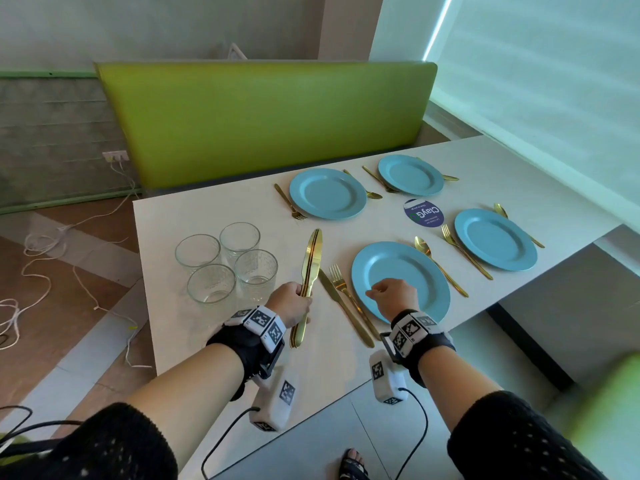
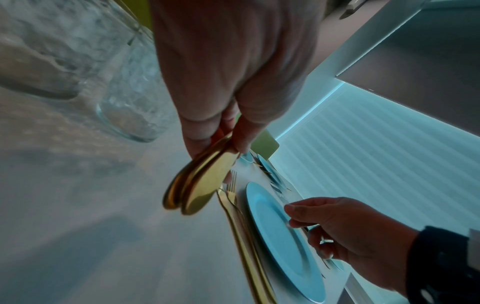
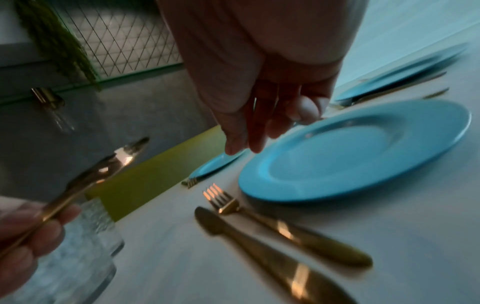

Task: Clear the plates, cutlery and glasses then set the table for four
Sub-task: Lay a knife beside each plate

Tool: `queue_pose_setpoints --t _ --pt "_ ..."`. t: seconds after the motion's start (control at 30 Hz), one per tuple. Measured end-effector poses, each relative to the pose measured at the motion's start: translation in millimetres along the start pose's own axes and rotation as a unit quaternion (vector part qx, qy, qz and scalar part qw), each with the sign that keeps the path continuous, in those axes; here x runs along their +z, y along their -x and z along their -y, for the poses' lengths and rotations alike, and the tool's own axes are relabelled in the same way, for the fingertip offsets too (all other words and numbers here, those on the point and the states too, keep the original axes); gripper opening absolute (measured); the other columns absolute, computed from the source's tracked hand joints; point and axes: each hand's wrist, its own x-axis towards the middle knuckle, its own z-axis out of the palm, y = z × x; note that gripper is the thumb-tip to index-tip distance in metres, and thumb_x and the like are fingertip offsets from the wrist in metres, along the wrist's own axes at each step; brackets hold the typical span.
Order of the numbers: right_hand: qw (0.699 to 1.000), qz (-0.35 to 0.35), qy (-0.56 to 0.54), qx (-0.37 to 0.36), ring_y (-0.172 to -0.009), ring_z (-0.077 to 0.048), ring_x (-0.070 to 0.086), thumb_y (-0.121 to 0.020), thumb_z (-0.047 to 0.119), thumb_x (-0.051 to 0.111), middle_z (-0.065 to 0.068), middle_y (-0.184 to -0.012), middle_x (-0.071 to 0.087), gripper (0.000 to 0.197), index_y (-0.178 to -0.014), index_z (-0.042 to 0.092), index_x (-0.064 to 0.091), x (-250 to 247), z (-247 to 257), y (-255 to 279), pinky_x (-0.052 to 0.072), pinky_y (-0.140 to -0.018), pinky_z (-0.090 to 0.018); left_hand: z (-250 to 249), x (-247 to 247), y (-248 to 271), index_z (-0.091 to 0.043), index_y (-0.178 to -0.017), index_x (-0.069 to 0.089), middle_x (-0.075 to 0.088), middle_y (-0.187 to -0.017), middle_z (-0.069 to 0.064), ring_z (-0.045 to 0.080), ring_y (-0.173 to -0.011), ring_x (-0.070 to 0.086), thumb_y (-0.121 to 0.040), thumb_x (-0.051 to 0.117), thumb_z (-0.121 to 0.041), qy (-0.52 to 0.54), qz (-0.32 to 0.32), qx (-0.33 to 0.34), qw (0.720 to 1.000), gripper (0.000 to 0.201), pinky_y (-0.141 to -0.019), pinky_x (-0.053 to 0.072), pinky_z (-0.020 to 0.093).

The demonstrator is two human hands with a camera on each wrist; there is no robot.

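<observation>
My left hand (image 1: 291,303) grips a bundle of gold knives (image 1: 310,261) by their handles, blades pointing away over the white table (image 1: 221,341); the handle ends (image 2: 197,185) show in the left wrist view. My right hand (image 1: 393,294) hovers over the near blue plate (image 1: 398,261) with loosely curled fingers (image 3: 249,133) that hold nothing. One gold knife (image 1: 341,306) and a fork (image 1: 343,285) lie left of that plate, and a spoon (image 1: 440,265) lies to its right. Several clear glasses (image 1: 227,261) stand grouped at the table's left.
Three more blue plates (image 1: 327,194), (image 1: 410,174), (image 1: 495,239) sit farther out, each with a gold fork and spoon beside it. A round purple sticker (image 1: 424,213) lies between them. A green bench (image 1: 263,119) backs the table, and cables (image 1: 41,244) trail on the floor at left.
</observation>
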Motion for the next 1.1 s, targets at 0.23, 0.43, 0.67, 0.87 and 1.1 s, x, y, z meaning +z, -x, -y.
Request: queue_pose_setpoints --t 0.23,0.43,0.67,0.87,1.1 --pt "0.997 0.048 -0.060 -0.029 -0.055 -0.007 0.052 -0.086 0.030 0.065 0.002 -0.077 0.065 0.018 -0.087 0.013 0.070 -25 2 3 0.037 -0.048 -0.014 -28 24 -5 -0.004 -0.104 0.056 0.056 -0.089 0.007 0.020 -0.070 0.059 -0.093 0.051 -0.009 -0.019 0.039 0.026 0.999 0.013 -0.089 0.055 0.043" --pt "0.985 0.100 -0.136 -0.033 -0.053 -0.008 0.055 -0.087 0.034 0.063 0.004 -0.077 0.068 0.021 -0.087 0.015 0.071 -27 7 -6 0.043 -0.048 -0.019 -49 61 -23 -0.014 -0.093 0.062 0.068 -0.101 0.014 0.031 -0.096 0.064 -0.089 0.058 -0.015 -0.050 0.076 0.054 0.994 0.006 -0.094 0.052 0.046" --pt "0.976 0.087 -0.198 -0.009 -0.054 -0.010 0.056 -0.086 0.023 0.065 -0.003 -0.075 0.066 0.014 -0.090 0.012 0.072 -53 -5 -57 0.043 -0.048 -0.020 -90 100 -56 -0.008 -0.094 0.062 0.062 -0.083 0.006 0.016 -0.069 0.058 -0.091 0.057 -0.010 -0.016 0.078 0.064 0.995 0.006 -0.062 0.050 0.019" --pt "0.977 0.058 -0.204 0.011 -0.050 -0.011 0.048 -0.088 0.018 0.063 0.000 -0.069 0.062 0.019 -0.069 0.017 0.061 -90 -24 -116 0.041 -0.048 -0.022 -126 129 -100 -0.014 -0.072 0.051 0.050 -0.070 0.003 0.014 -0.061 0.048 -0.092 0.050 0.000 0.048 0.030 0.018 0.998 0.024 -0.060 0.051 0.028" --pt "0.999 0.034 0.029 0.013 -0.097 -0.024 0.062 -0.087 0.021 0.059 -0.006 -0.098 0.070 0.017 -0.093 0.014 0.073 -139 -81 -185 0.045 -0.079 -0.025 -153 151 -141 -0.012 -0.080 0.056 0.054 -0.072 0.004 0.017 -0.059 0.054 -0.093 0.050 -0.006 0.032 -0.022 -0.002 0.999 0.016 -0.065 0.058 0.029"
